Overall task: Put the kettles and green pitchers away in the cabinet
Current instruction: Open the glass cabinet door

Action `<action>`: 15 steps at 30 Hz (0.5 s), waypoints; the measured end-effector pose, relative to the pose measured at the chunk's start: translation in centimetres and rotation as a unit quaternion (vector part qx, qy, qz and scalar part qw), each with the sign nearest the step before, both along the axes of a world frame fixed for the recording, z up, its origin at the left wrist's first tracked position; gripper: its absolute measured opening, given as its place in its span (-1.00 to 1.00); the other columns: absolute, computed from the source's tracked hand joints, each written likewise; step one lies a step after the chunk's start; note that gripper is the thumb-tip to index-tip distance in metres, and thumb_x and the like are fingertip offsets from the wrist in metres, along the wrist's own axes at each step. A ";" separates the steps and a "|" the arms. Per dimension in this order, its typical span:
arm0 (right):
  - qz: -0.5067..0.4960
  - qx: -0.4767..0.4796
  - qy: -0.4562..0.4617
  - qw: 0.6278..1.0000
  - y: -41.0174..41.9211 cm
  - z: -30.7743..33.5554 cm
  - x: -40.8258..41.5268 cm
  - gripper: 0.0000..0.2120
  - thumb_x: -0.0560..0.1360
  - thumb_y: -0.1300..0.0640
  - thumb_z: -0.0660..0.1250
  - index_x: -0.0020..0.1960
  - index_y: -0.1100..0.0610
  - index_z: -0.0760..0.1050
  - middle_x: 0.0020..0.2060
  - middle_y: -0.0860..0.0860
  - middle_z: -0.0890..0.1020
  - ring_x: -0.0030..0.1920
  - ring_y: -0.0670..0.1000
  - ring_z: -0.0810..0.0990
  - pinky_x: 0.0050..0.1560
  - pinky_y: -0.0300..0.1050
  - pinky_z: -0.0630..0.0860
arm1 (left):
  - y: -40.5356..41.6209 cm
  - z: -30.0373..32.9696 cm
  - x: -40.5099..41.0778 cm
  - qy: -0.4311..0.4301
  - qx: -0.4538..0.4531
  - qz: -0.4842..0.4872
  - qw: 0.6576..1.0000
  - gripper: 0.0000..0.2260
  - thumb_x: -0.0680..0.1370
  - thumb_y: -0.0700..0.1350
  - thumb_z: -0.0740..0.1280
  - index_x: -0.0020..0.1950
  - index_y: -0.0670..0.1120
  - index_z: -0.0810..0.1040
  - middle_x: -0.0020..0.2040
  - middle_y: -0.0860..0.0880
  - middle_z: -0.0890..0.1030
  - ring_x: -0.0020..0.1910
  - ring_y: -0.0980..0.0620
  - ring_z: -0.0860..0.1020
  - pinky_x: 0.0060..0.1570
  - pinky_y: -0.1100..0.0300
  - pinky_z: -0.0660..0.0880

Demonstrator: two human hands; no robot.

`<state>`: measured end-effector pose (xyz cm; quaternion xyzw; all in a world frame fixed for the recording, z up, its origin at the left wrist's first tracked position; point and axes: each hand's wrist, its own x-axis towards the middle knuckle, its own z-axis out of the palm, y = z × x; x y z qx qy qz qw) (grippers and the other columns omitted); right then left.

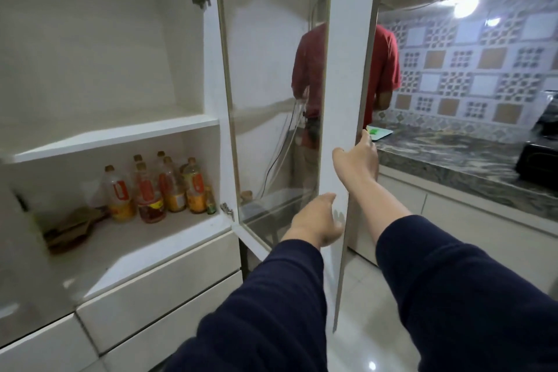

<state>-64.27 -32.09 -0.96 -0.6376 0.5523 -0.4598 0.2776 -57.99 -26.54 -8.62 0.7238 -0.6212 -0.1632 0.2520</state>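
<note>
The cabinet door (pixel 341 100) stands wide open, the right hand (pixel 359 157) gripping its free edge, the left hand (pixel 317 220) just below, fingers loose, holding nothing. Left of the door an upper shelf (pixel 120 133) sits bare. No kettles or pitchers show; likely rigid, best lifted by handles.

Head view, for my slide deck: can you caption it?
Both hands, right and left, on the open glass cabinet door; bottles below a bare shelf.
</note>
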 end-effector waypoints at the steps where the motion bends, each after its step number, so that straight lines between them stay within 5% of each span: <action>1: -0.021 -0.007 0.016 1.000 -0.2 -0.2 0.1 -0.34 0.49 0.16 0.22 0.54 0.15 0.08 0.48 0.14 0.26 0.43 0.19 0.30 0.32 0.07 0.36 | 0.0 0.3 0.7 -0.005 0.002 0.012 1.000 -0.43 0.52 -0.11 0.28 0.53 -0.04 0.22 0.50 -0.04 0.33 0.47 -0.07 0.32 0.44 -0.01 0.29; 6: -0.002 -0.036 0.062 0.997 0.8 -0.4 2.7 -0.60 0.44 0.24 0.20 0.26 0.08 0.43 0.27 0.10 0.35 0.24 0.18 0.41 0.16 0.05 0.47 | 1.2 2.6 6.3 -0.060 -0.009 0.079 0.995 -0.54 0.53 -0.16 0.26 0.45 -0.08 0.35 0.41 -0.11 0.44 0.37 -0.12 0.43 0.34 0.01 0.39; 15: 0.177 -0.033 0.145 0.973 5.0 -0.9 15.2 -0.72 0.48 0.23 0.26 0.17 0.03 0.50 0.23 0.10 0.44 0.21 0.16 0.46 0.15 0.05 0.50 | 9.6 5.7 18.8 -0.115 -0.036 0.241 0.963 -0.56 0.52 -0.15 0.25 0.41 -0.04 0.40 0.39 -0.07 0.47 0.34 -0.10 0.45 0.31 -0.08 0.42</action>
